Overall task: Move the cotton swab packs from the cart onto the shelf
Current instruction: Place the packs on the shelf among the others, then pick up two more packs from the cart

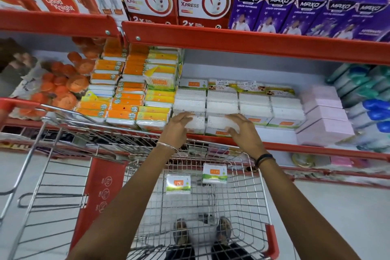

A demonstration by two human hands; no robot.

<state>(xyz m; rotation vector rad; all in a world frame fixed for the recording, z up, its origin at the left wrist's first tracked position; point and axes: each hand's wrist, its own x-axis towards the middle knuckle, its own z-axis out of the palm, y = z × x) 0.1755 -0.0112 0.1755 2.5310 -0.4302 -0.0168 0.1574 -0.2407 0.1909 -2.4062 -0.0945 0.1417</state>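
Note:
Two cotton swab packs, white with orange labels and green edges, lie in the wire cart (249,177): one pack (178,184) to the left, another pack (214,173) to the right. On the red shelf (295,147) stand rows of stacked white swab packs (223,101). My left hand (176,128) lies on a front pack (197,124) at the shelf's edge. My right hand (242,131) lies on the pack beside it (217,123). Both hands rest flat on top, fingers spread a little.
Orange and yellow packs (130,99) fill the shelf to the left, pink boxes (325,120) and blue-capped bottles (371,110) to the right. A higher shelf (253,42) with red and purple cartons overhangs. White shelf floor shows in front of the right-hand swab rows.

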